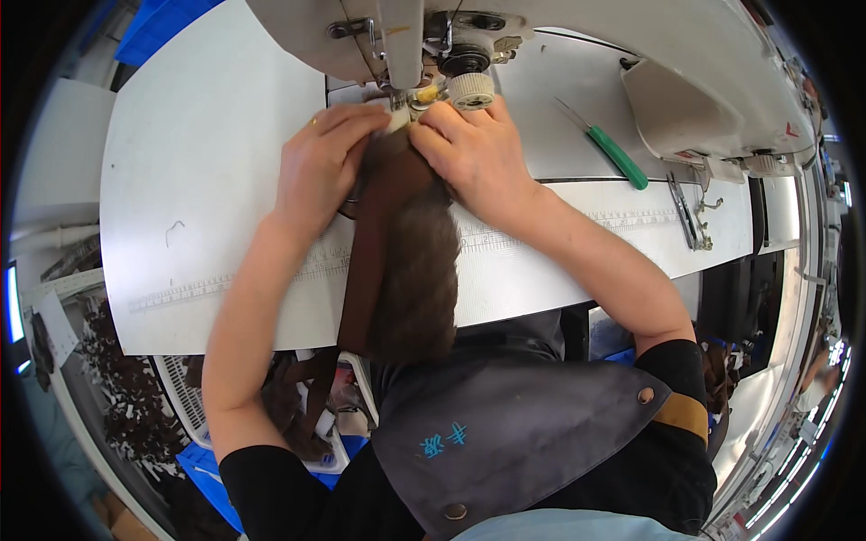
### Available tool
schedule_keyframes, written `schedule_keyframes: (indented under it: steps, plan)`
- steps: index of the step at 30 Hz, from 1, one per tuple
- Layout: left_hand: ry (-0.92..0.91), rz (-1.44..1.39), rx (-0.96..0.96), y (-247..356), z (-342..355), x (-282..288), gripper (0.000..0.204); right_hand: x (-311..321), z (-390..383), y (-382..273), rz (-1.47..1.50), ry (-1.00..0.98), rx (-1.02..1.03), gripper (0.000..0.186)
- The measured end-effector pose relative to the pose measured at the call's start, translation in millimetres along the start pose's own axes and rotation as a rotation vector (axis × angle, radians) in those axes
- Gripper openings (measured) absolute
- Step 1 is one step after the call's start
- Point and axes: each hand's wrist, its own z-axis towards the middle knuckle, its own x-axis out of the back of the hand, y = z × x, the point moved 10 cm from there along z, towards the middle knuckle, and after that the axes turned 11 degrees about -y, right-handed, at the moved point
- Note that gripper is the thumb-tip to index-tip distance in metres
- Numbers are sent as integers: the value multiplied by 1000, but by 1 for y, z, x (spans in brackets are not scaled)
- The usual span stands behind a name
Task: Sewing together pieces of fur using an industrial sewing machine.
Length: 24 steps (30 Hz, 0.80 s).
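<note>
Brown fur in hand: holding the upper end of a long dark-brown furry fabric strip [419,270], trimmed at left with a smooth brown band [365,261], close under the needle area of a white sewing machine [577,36]. With the left hand [316,162], pressing narrowed fingers to the strip's upper left edge; with the right hand [483,162], pinching the upper right edge between bent fingers and thumb. Letting the rest trail between both forearms, across the white tabletop [225,198] and just past its front edge. Wearing a dark grey apron [523,406] lettered in bright blue characters. Crossing with both forearms a long clear ruler [180,293] printed with fine graduations and small numerals. At far right, can make out a small red mark [792,129] on the machine, too small to read. Below the tabletop at left, can see a white slatted plastic basket [185,397] with dark-brown strips inside, and near it a blue plastic bin [212,482]; cannot tell the bin's contents. Farther left, can see heaped dark-brown and white scraps [135,397].
</note>
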Motion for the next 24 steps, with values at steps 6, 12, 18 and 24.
schedule_keyframes:
  steps: [6,12,18,24]
  plan:
    - [19,-27,-10,-1,-2,1,20,1,-2,-1,16,-26,-1,3]
    - [13,-57,53,-10,5,4,21,-8,5,8,37,-18,-22,8]
    - [81,-1024,655,0,-73,-17,30,-20,-49,36,1412,-189,-722,16]
    - [-215,-1386,831,40,-116,-41,28,-44,-44,-13,2347,-296,-923,24]
